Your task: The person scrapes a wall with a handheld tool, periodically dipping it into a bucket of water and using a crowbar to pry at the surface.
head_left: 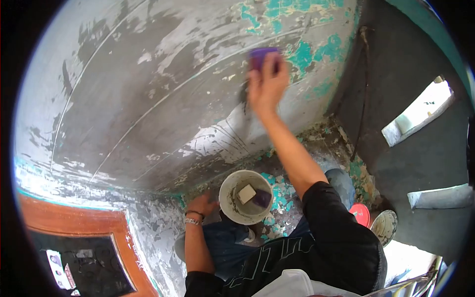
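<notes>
Head camera view: the right hand (268, 88) is raised with its grip closed around a purple block (262, 55), which lies against the wall (148, 94). Hand and block are slightly blurred. The block is on the upper part of the wall, just beside bare patches of teal paint (302, 57); around and below it the surface is grey, with whitish smears and long curved lines.

Low down, the left hand (202, 204) has its grip loosely open, with nothing seen in it. It is just beside the bucket (223, 190); whether the fingers touch it I cannot tell. Inside the bucket lie a pale block (246, 194) and a dark purple piece (262, 199), side by side.

Paint flakes (282, 190) are scattered on the floor to the right of the bucket. Farther right, near the person's knee (340, 185), are a red round thing (360, 214) and a smeared round container (384, 228). A brown frame (74, 213) is at lower left.
</notes>
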The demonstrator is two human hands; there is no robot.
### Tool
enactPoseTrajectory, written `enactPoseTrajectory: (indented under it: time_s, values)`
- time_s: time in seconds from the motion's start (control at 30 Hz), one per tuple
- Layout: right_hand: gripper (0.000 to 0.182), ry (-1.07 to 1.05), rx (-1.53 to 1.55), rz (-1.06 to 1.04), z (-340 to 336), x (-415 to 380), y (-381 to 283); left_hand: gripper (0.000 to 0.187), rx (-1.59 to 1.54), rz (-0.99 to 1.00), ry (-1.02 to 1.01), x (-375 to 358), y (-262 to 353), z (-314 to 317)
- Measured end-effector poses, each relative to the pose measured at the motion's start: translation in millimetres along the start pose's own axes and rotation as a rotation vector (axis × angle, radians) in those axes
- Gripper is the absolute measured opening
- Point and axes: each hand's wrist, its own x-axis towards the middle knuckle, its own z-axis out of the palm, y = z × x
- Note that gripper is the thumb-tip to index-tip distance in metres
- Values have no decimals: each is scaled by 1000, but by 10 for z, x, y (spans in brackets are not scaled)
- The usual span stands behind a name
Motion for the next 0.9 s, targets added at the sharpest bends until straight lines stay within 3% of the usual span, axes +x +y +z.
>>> enactPoseTrajectory:
  time_s: [0.07,0.1,0.13,0.23,0.3,0.33,0.37,0.4,0.43,0.5,0.63,0.7,0.73,0.77,0.8,0.87,0.9]
  values:
    - [57,-305,241,-182,-28,-369,-568,65,47,8,-47,0,102,10]
    - [55,-456,358,-327,11,-528,-733,64,-83,47,-14,48,167,-8]
    - [39,-366,289,-583,19,-684,-834,64,-214,88,25,92,196,-35]
    - [35,-410,443,-536,39,-623,-727,63,-197,65,70,81,-10,17]
    - [30,-291,327,-550,23,-305,-554,62,-134,3,65,-60,-261,75]
    - [36,-624,418,116,-85,-67,-582,61,-70,-32,69,-98,-341,117]
    - [47,-589,389,143,-130,183,-386,61,-82,-39,62,-177,-355,125]
    - [53,60,30,-280,58,262,-72,60,-58,-68,65,-290,-334,83]
    - [59,247,41,-259,99,509,220,59,-35,-97,68,-367,-327,67]
    - [63,228,-16,214,7,575,686,58,-108,-67,64,-376,-331,99]
    - [64,251,-60,342,189,381,231,58,-63,-17,86,-380,-119,-46]
    - [65,225,-69,41,323,104,-252,59,-93,-4,94,-299,-33,-102]
    - [61,216,102,-88,378,14,-587,59,-118,13,101,-279,9,-113]
    - [56,-4,187,-92,347,-201,-910,59,-113,11,99,-248,48,-105]
    - [49,-513,643,156,254,-239,-1231,59,-91,49,135,-207,80,-88]
    - [36,-258,385,-598,478,-849,-1344,58,-73,85,174,-156,117,-96]
    - [36,-257,393,-602,470,-815,-1339,59,-85,74,150,-126,130,-115]
